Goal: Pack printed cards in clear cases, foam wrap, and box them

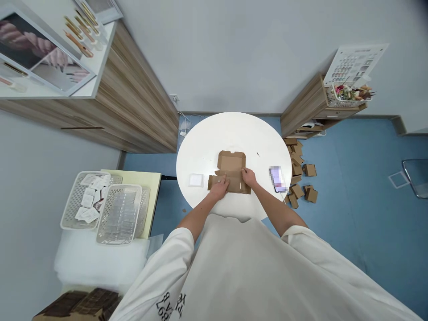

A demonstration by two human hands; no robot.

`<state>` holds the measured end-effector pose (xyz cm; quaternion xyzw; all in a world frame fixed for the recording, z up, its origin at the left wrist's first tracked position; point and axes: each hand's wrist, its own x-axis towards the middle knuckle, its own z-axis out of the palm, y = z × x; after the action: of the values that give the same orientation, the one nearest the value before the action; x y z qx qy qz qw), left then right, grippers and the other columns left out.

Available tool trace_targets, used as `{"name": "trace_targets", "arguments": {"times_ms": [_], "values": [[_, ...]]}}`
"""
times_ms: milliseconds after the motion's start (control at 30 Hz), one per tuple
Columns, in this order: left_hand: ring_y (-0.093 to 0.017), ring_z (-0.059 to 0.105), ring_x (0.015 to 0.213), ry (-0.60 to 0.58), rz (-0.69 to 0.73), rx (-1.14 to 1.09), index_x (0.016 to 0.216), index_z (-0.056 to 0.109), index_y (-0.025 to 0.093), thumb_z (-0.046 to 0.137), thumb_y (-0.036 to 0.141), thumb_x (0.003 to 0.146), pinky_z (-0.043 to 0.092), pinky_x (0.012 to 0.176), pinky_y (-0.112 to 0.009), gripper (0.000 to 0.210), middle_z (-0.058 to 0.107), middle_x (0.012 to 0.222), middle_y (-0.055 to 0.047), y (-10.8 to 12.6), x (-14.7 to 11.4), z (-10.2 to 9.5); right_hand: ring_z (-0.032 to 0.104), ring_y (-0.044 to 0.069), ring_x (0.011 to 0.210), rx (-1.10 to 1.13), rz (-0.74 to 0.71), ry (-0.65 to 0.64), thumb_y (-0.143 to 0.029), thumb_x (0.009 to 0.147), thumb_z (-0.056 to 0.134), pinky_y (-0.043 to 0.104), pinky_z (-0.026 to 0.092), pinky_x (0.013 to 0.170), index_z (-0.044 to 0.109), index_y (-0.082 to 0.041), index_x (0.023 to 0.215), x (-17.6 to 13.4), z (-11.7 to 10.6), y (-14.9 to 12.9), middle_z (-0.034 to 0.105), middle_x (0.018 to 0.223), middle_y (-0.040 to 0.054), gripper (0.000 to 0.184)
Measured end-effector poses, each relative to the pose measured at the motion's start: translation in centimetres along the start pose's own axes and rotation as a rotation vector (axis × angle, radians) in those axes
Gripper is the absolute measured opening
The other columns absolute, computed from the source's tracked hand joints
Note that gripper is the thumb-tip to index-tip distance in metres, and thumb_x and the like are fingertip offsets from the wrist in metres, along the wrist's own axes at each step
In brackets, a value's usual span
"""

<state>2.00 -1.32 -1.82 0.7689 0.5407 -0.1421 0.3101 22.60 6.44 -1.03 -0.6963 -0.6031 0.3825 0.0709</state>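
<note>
1. Right, nearest my view: the left hand lies across the near panel of an unfolded cardboard mailer box. Its fingers are fairly close together; whether they press or pinch, I cannot tell. My reading: it steadies the sheet.
2. Right hand at the box's right edge, thumb and fingers closed narrowly on the board, probably because an edge gives better purchase than a flat face. Fingertips beneath are hidden from me.
3. Box sits mid-tabletop on the round white table, far panel spread away from the body. I judge the central spot leaves both arms equal reach.
4. White square packet lies left of the box, apart from it, likely to leave the folding area free. Phone, screen blurred, rests near the right rim, perhaps there for its cable.
5. Left, lattice basket of white cards, on a yellowish side table: contents grouped, I suppose, for easy picking.
6. Farther right, small cardboard boxes heap loosely on the floor beside the table, seemingly just dropped within reach.
</note>
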Motion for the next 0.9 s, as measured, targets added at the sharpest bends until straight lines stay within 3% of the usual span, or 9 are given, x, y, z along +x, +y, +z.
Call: {"name": "trace_targets", "arguments": {"times_ms": [133, 300, 400, 533, 600, 700, 767, 900], "values": [[-0.031, 0.063, 0.11, 0.024, 0.012, 0.013, 0.153, 0.024, 0.03, 0.062, 0.024, 0.089, 0.055, 0.082, -0.043, 0.074, -0.018, 0.166, -0.013, -0.1, 0.0, -0.1, 0.062, 0.021, 0.089, 0.096, 0.03, 0.058, -0.039, 0.099, 0.028, 0.028, 0.046, 0.079, 0.069, -0.02, 0.095, -0.6, 0.1, 1.0, 0.072, 0.098, 0.0068, 0.045], [-0.03, 0.064, 0.107, 0.013, 0.007, 0.006, 0.145, 0.035, 0.026, 0.062, 0.024, 0.089, 0.055, 0.081, -0.042, 0.062, -0.011, 0.167, -0.014, -0.1, 0.2, -0.1, 0.062, 0.02, 0.091, 0.117, 0.029, 0.025, -0.036, 0.098, 0.029, 0.027, 0.046, 0.079, 0.068, -0.02, 0.095, -1.0, -0.1, 1.7, 0.071, 0.1, 0.0057, 0.042], [-0.029, 0.064, 0.107, 0.012, -0.002, -0.005, 0.135, 0.042, 0.024, 0.061, 0.023, 0.089, 0.054, 0.083, -0.043, 0.05, -0.006, 0.167, -0.015, 0.0, 0.2, -0.2, 0.061, 0.021, 0.096, 0.042, 0.0, 0.024, -0.035, 0.1, 0.027, 0.029, 0.046, 0.083, 0.068, -0.02, 0.103, -1.7, -0.1, 1.3, 0.07, 0.106, 0.0069, 0.043], [-0.027, 0.064, 0.104, 0.027, 0.021, -0.034, 0.13, 0.044, 0.023, 0.059, 0.024, 0.09, 0.054, 0.084, -0.042, 0.042, 0.004, 0.165, -0.015, 0.0, -0.3, -0.2, 0.053, 0.027, 0.117, -0.195, -0.06, 0.16, -0.035, 0.099, 0.037, 0.036, 0.04, 0.097, 0.061, -0.019, 0.124, -3.7, 0.5, 0.6, 0.06, 0.128, 0.0124, 0.038], [-0.026, 0.064, 0.104, 0.041, 0.03, -0.036, 0.128, 0.045, 0.022, 0.058, 0.024, 0.091, 0.054, 0.083, -0.041, 0.039, 0.006, 0.165, -0.015, 0.0, -0.5, -0.1, 0.054, 0.027, 0.116, -0.271, -0.144, 0.011, -0.035, 0.098, 0.044, 0.036, 0.039, 0.097, 0.052, -0.02, 0.138, -4.9, 1.2, 0.3, 0.061, 0.127, 0.0124, 0.043], [-0.026, 0.064, 0.104, 0.057, 0.034, -0.027, 0.125, 0.047, 0.021, 0.058, 0.024, 0.091, 0.054, 0.082, -0.041, 0.036, 0.006, 0.165, -0.016, -0.1, -0.8, 0.0, 0.051, 0.028, 0.123, -0.348, -0.239, -0.272, -0.038, 0.09, 0.062, 0.033, 0.04, 0.095, 0.02, -0.019, 0.158, -6.2, 2.5, 0.0, 0.055, 0.138, 0.0155, 0.082], [-0.026, 0.064, 0.103, 0.061, 0.039, -0.029, 0.123, 0.047, 0.02, 0.058, 0.023, 0.091, 0.054, 0.081, -0.041, 0.034, 0.006, 0.165, -0.016, 0.0, -0.8, 0.2, 0.047, 0.03, 0.129, -0.417, -0.22, -0.325, -0.037, 0.088, 0.066, 0.034, 0.04, 0.097, 0.004, -0.016, 0.161, -6.7, 3.3, -0.2, 0.049, 0.144, 0.0185, 0.098], [-0.026, 0.063, 0.104, 0.104, 0.035, -0.065, 0.126, 0.049, 0.021, 0.055, 0.018, 0.089, 0.052, 0.085, -0.041, 0.037, 0.007, 0.166, -0.013, 0.0, -1.2, 0.7, 0.046, 0.03, 0.13, -0.484, -0.168, -0.318, -0.029, 0.09, 0.063, 0.034, 0.039, 0.099, -0.005, -0.016, 0.161, -6.9, 4.1, -0.5, 0.051, 0.143, 0.0187, 0.099]]}}
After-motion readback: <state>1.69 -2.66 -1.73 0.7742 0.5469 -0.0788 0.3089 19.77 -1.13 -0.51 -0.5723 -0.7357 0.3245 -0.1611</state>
